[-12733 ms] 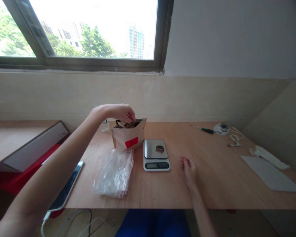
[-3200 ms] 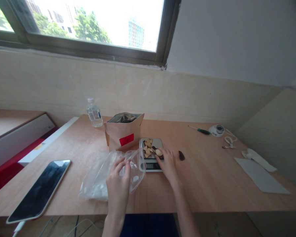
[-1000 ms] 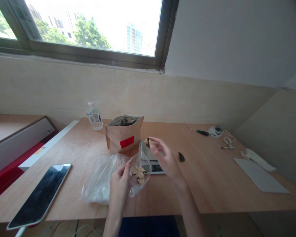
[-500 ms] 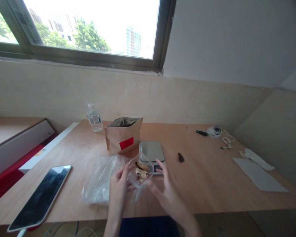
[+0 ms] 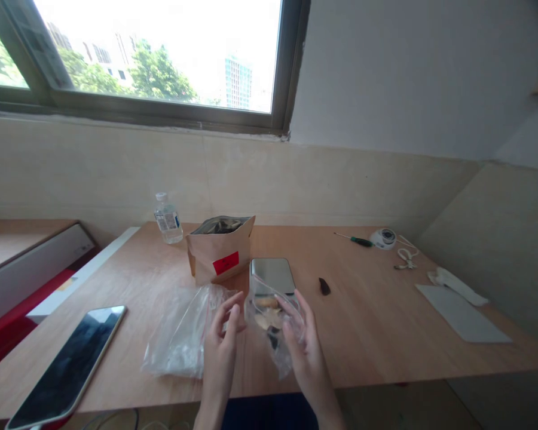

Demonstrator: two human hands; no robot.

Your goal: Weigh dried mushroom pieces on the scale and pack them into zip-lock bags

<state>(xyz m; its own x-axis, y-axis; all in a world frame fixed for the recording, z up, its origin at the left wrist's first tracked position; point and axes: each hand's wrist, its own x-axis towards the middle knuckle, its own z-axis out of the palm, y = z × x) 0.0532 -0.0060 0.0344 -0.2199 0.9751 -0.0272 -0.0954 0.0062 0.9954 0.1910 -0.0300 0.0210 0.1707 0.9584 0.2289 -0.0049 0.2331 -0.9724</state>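
A clear plastic zip bag (image 5: 278,352) hangs over the tabletop, its long axis tilted slightly, mouth up toward the steel-topped kitchen scale (image 5: 272,276), with pale and dark chips (image 5: 266,316) inside. The right hand (image 5: 307,358) grasps its side; the left hand (image 5: 219,358) is just beside it, grip unclear. Keeping the mouth upright should guard against spills.

The wooden desk (image 5: 376,340) carries a smartphone (image 5: 67,367) at its left edge, a water bottle (image 5: 167,220) at its back, a screwdriver (image 5: 361,240) back right
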